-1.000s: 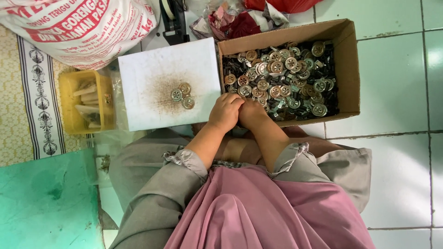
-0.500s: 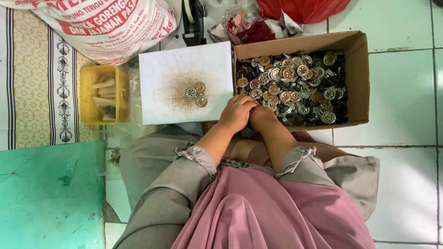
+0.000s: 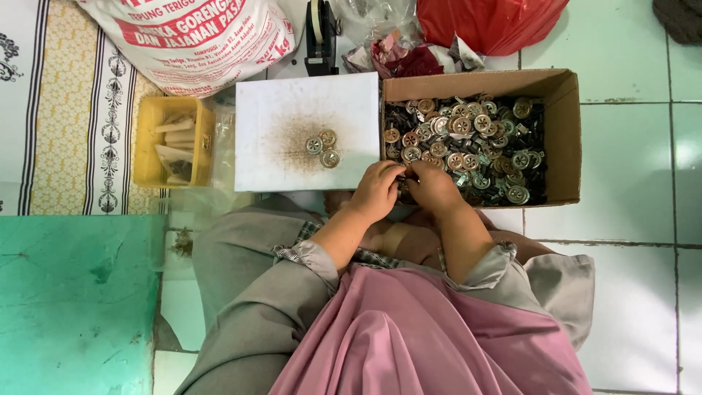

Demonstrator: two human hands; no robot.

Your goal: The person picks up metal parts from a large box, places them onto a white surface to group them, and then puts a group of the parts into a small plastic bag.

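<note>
My left hand (image 3: 378, 192) and my right hand (image 3: 433, 186) meet, fingers curled, at the near left corner of a cardboard box (image 3: 563, 139). The box holds several round metal buttons (image 3: 468, 139) mixed with dark pieces. Between my fingertips a small piece is pinched, too hidden to name. Left of the box lies a white board (image 3: 278, 124) with a brown stain, and three round metal buttons (image 3: 322, 147) rest on it, apart from my hands.
A yellow tray (image 3: 145, 157) with small packets sits left of the board. Behind are a printed white sack (image 3: 190, 36), a black tape dispenser (image 3: 320, 33) and a red plastic bag (image 3: 490, 22). A green mat (image 3: 73, 307) covers the floor at the near left.
My hands stay together at the box's near left corner. The view has shifted a little, so everything sits slightly lower and further right in the frame.
</note>
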